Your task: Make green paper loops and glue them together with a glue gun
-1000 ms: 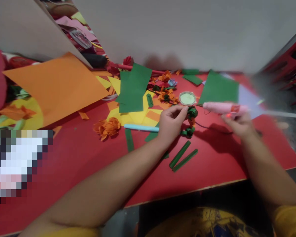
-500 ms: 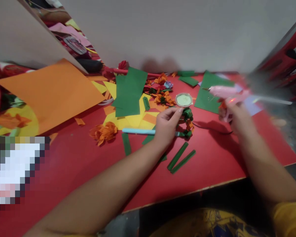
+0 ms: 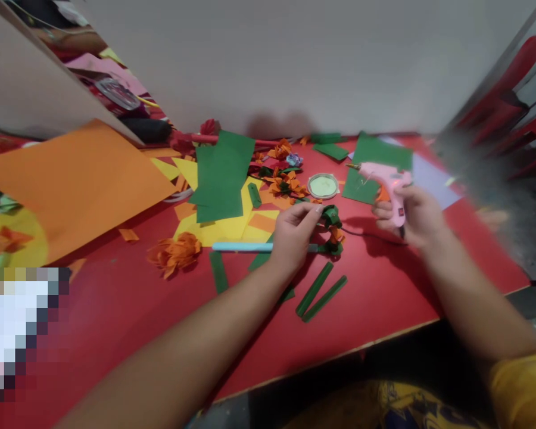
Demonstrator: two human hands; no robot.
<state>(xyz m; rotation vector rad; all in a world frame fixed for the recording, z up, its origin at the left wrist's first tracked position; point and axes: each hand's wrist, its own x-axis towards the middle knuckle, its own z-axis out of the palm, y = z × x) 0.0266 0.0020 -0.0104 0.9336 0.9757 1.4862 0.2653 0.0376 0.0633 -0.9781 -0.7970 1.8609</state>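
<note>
Head view: your left hand (image 3: 295, 235) sits mid-surface, grip pinched shut on the green paper wreath (image 3: 332, 229), fingertips on its upper-left edge. The wreath is curled green strips with orange bits, lying on the red surface (image 3: 384, 298), roughly centre, nearer the far edge than the near one.

Your right hand (image 3: 413, 217) is just right of the wreath, grip closed around the pink glue gun (image 3: 384, 179). Gun is held above the surface, nozzle pointing left toward the far side, red indicator lit on the body. Its dark cord (image 3: 361, 231) runs along the surface between your hands.

Just beyond the wreath: round lid (image 3: 323, 186) with pale green inside. Light blue pen (image 3: 241, 246) lies left of your left hand, touching or passing under it, can't tell which. Two green strips (image 3: 320, 292) lie side by side nearer the near edge, apart from the wreath. Orange paper flower (image 3: 175, 253) further left. Green sheet (image 3: 221, 176) over yellow paper (image 3: 226, 226) toward the far edge; large orange sheet (image 3: 71, 179) at the far-left corner.
</note>
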